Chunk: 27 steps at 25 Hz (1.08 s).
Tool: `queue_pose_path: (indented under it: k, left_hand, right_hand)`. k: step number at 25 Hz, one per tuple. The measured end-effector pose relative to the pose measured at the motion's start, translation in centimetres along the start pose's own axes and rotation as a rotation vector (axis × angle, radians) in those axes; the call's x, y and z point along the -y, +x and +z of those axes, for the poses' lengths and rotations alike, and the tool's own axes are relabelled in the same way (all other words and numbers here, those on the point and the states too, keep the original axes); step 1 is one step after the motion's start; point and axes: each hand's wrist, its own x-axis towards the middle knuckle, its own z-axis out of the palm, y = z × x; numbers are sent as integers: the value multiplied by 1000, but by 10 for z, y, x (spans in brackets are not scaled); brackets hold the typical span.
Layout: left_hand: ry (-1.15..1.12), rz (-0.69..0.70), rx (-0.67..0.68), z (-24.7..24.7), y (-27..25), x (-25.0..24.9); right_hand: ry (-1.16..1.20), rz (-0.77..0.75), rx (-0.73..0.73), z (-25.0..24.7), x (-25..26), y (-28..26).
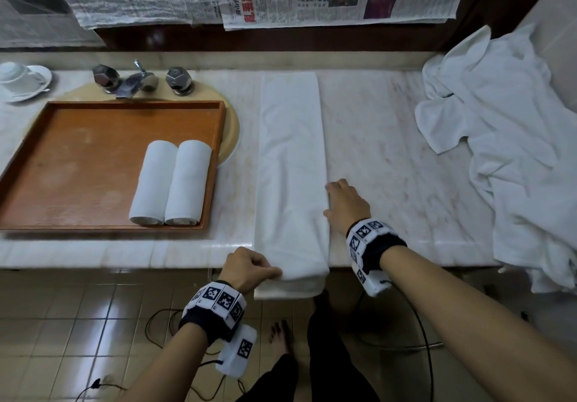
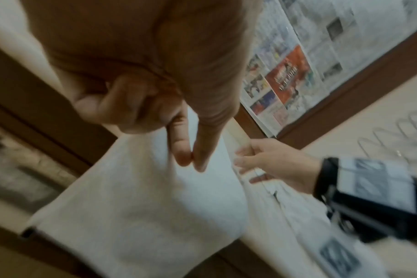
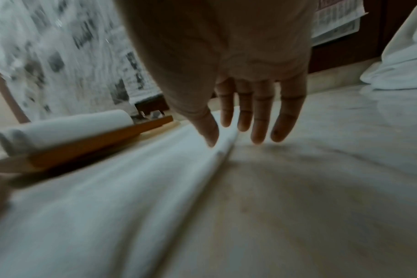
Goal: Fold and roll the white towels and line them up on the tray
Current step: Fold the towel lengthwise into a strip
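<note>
A long folded white towel (image 1: 292, 167) lies as a strip across the marble counter, its near end hanging over the front edge. My left hand (image 1: 276, 272) pinches that near end at its left side; in the left wrist view thumb and forefinger of the left hand (image 2: 192, 158) meet on the towel (image 2: 143, 206). My right hand (image 1: 331, 198) lies with straight fingers along the towel's right edge. The right wrist view shows the right hand (image 3: 236, 135) spread there over the towel (image 3: 107, 197). Two rolled towels (image 1: 154, 183) (image 1: 187, 183) lie side by side at the right of the wooden tray (image 1: 78, 158).
A heap of loose white towels (image 1: 499, 151) covers the counter's right end. A faucet (image 1: 137, 81) stands behind the tray, which rests over the basin, and a cup on a saucer (image 1: 18, 78) sits far left. Newspapers hang on the back wall. Cables trail on the tiled floor.
</note>
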Motion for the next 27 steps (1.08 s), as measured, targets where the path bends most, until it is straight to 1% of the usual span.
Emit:
queue_pose_path:
  k: [1,2,4,6,8,12,13,15,17,18,20,22,24,27]
  left_hand:
    - [-17,-19,-29,2,0,-1]
    - [-45,-40,-55,4,1,0]
    - [-88,-78,-91,7,2,0]
    - [-94,-118,-119,9,3,-1]
    - [-90,-156,-135,13,5,-2]
    - [-157,-253,-137,12,7,-7]
    - [-174,-286,-132,11,8,-9]
    - [-186,-332,-118,10,9,-10]
    - [-191,-355,-110,11,12,-9]
    - [-196,-362,-111,12,13,-8]
    - [-200,-365,-122,14,13,-7]
    - [-183,-363,-125,16,12,-7]
    - [-169,-358,-120,17,11,-7]
    - [-156,-358,-121,17,11,-7]
  right_hand:
    - [13,64,-49,2,4,-11]
    - [8,135,-33,7,6,-23]
    - [-6,226,87,20,8,-42]
    - [17,260,130,31,8,-53]
    - [42,259,105,37,9,-57]
    - [28,160,90,39,16,-61]
    - [65,136,91,37,14,-61]
    - [230,50,101,33,2,-62]
    - [407,-8,59,24,-16,-65]
    - [464,15,25,20,-26,-67]
    - [504,121,-28,19,-38,-73]
    - [437,191,1,27,-35,-78]
    - [370,195,52,37,-21,-81]
    - [300,203,10,46,-3,-85]
